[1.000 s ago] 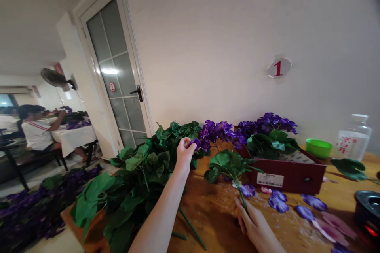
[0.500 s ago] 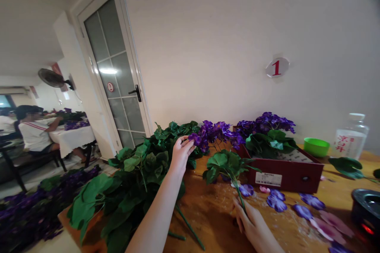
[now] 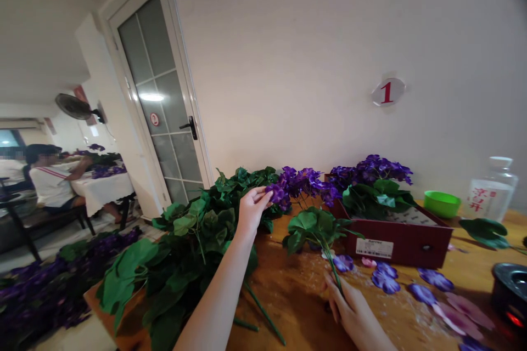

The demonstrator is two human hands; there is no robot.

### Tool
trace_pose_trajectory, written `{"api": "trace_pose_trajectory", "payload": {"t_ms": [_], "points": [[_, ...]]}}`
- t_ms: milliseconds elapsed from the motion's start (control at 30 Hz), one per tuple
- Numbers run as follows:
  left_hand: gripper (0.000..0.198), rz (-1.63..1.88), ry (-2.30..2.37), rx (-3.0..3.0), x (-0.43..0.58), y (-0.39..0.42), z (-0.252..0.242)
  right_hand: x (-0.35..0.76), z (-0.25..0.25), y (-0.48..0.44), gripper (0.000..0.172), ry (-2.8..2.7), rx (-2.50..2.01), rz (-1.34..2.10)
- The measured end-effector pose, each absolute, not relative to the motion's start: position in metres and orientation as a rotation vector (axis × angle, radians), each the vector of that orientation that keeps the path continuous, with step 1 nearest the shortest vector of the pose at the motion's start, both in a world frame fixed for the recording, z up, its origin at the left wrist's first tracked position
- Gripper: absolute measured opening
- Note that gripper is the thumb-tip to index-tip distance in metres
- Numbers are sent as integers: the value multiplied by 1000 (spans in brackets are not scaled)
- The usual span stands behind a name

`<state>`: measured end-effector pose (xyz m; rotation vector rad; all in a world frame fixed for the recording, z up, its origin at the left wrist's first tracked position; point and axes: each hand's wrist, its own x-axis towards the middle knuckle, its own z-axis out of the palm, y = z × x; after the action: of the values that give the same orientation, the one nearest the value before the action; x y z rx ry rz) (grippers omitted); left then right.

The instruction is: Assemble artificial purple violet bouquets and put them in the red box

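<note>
Your left fingers point(image 3: 258, 198) pinch a purple fabric bloom point(image 3: 276, 193) above the worktop point(image 3: 288, 296).
Your right fingers point(image 3: 335, 289) close round a leafy stem point(image 3: 332, 260). Bloom looks light and soft: take its base. Stem looks stiffer.

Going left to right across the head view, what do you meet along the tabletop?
Artificial leaf pile → left hand → artificial purple blossom → leafy stem bunch → right hand → dark red box → green bowl → plastic bottle
</note>
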<state>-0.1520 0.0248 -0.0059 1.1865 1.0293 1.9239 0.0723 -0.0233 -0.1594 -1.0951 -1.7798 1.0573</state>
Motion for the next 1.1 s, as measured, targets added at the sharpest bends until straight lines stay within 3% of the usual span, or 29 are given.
{"api": "trace_pose_trajectory", "payload": {"t_ms": [200, 433, 700, 1100], "points": [[33, 1984, 1064, 1353, -149, 20, -4, 72, -158, -24, 49, -1783, -1131, 1043], [7, 1872, 1082, 1614, -141, 3, 10, 72, -158, -23, 50, -1766, -1133, 1084], [17, 1842, 1196, 2060, -130, -29, 29, 72, -163, -21, 50, -1768, -1105, 1064], [19, 1827, 1182, 2047, -126, -37, 31, 72, -159, -23, 52, -1799, -1135, 1031]]}}
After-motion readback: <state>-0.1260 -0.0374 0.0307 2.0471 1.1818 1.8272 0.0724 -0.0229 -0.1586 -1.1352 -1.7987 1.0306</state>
